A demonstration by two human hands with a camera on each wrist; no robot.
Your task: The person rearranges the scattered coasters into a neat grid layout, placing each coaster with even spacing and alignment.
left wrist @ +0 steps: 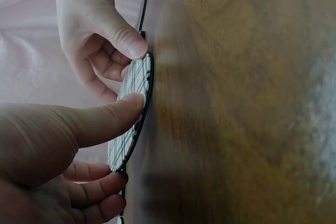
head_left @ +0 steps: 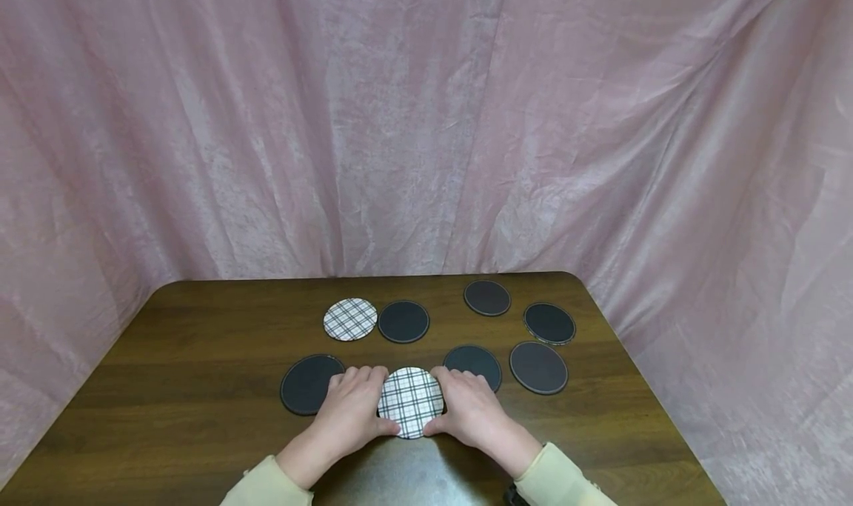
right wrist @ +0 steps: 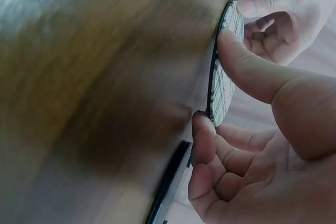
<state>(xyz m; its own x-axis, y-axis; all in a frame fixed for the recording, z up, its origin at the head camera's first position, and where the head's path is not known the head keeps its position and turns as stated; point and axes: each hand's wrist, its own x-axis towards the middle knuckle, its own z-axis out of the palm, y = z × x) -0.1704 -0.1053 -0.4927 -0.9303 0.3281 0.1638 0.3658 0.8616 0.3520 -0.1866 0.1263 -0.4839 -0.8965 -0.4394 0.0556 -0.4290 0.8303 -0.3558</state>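
A round white coaster with a dark plaid pattern (head_left: 410,402) is held between both hands near the front of the table. My left hand (head_left: 353,408) grips its left edge, the thumb (left wrist: 113,120) lying on the plaid face. From the right side my right hand (head_left: 474,411) grips the same coaster, thumb (right wrist: 244,64) near its rim. The wrist views show the coaster's thin dark edge close to the tabletop; whether it touches the wood I cannot tell. A black coaster (head_left: 305,389) lies partly behind the left hand, and another dark coaster (head_left: 477,365) behind the right.
Farther back on the wooden table (head_left: 200,358) lie a second plaid coaster (head_left: 349,319) and a black coaster (head_left: 403,321) side by side. More dark coasters lie at the right: one brownish (head_left: 538,367), one black (head_left: 549,323), one at the back (head_left: 487,298). Pink curtains (head_left: 400,121) hang behind.
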